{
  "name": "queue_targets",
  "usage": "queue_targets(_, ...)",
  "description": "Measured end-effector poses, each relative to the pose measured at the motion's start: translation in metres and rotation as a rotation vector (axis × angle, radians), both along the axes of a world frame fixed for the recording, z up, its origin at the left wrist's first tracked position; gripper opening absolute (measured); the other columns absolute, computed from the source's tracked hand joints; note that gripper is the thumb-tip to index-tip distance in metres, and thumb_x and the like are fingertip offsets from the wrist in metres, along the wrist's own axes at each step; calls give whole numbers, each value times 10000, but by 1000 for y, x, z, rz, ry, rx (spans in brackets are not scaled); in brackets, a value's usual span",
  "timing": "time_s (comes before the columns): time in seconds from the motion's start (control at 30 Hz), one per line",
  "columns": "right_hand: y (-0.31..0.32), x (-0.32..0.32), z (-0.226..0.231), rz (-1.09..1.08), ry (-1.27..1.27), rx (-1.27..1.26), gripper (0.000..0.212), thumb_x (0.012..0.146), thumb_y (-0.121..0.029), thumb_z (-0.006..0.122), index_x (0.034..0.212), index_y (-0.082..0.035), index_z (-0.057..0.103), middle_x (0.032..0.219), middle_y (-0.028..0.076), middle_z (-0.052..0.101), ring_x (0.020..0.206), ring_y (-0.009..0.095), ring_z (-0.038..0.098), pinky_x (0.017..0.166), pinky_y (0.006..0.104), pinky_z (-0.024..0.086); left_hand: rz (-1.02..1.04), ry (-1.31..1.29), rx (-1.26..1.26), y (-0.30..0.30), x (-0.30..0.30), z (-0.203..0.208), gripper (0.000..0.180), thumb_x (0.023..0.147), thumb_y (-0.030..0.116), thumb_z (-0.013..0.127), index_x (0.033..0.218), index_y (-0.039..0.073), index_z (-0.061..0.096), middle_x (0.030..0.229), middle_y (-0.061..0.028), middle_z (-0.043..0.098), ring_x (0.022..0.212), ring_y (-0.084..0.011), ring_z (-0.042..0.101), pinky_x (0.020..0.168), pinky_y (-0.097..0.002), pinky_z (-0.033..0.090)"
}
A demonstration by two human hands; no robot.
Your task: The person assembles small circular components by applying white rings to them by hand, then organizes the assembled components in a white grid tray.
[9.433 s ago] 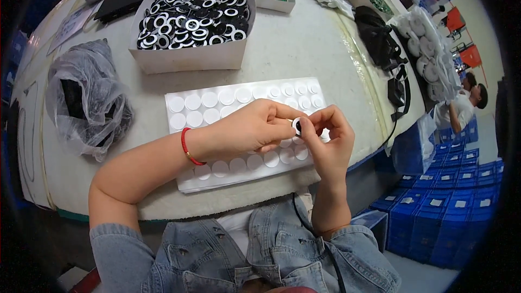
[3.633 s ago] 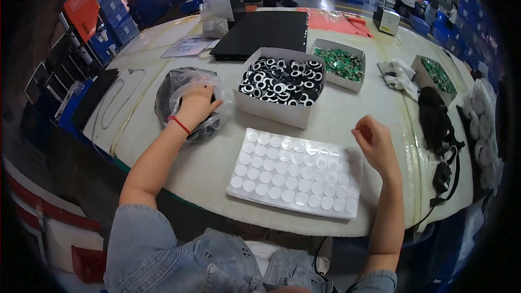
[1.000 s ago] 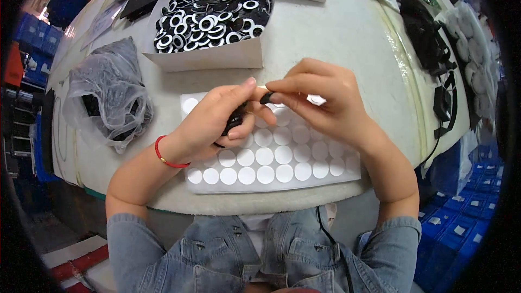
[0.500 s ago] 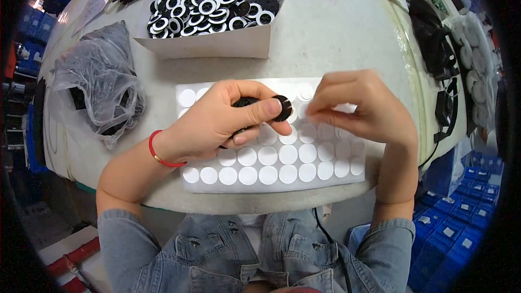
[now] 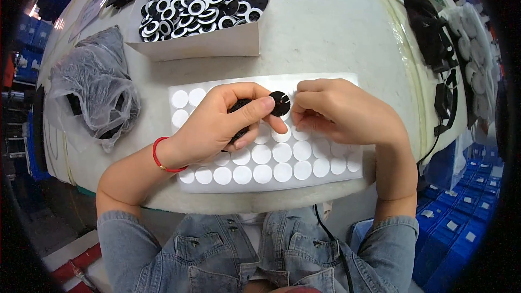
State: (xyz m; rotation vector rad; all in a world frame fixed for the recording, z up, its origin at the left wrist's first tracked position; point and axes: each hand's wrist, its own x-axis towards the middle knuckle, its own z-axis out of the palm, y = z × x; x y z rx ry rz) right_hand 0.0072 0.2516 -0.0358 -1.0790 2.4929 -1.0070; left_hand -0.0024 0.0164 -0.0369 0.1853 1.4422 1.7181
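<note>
A small black disc [image 5: 280, 104] with light slits is pinched between the thumb and forefinger of my left hand [image 5: 230, 116]. More black round pieces [image 5: 239, 109] are tucked in that hand's curled fingers. Just right of the disc, the fingertips of my right hand [image 5: 347, 111] are pressed together; what they hold, if anything, is hidden. Both hands are over a white sheet [image 5: 344, 80] covered with rows of round white stickers [image 5: 262, 173]. The hands hide part of its upper rows.
An open cardboard box [image 5: 198, 50] heaped with black-and-white ring pieces [image 5: 196, 6] stands at the far left. Nearer is a grey plastic bag [image 5: 100, 87]. Black cables and a dark pouch [image 5: 426, 30] lie along the right. Blue bins [image 5: 450, 217] are beyond the table.
My right hand has moved left and down, close to the disc. The disc has turned its slit face more into view. The table scene has shifted slightly left.
</note>
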Motion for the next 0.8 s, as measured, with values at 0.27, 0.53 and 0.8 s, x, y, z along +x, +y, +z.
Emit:
queue_targets(0.27,20,-3,26,300,-221,17,103,786,-79,654,776,-29,565,737,86,531,687,259,540,643,339,440,7,71,30,2,4,-1,222,963,189,505,1007,-19,568,960,-146,680,451,-30,398,414,-159,314)
queue_targets(0.53,-23,17,16,-255,-408,-557,104,820,-49,648,825,27,577,737,37,628,692,80,596,629,231,491,27,139,-25,-1,7,-1,240,946,194,546,1051,-9,621,864,-49,661,488,-38,455,431,-175,328)
queue_targets(0.8,-31,18,4,-451,-55,-567,72,794,25,641,825,24,576,737,63,615,671,100,620,591,227,507,36,146,48,2,9,-4,260,967,194,510,1099,-4,616,922,-60,680,504,-25,451,441,-165,341)
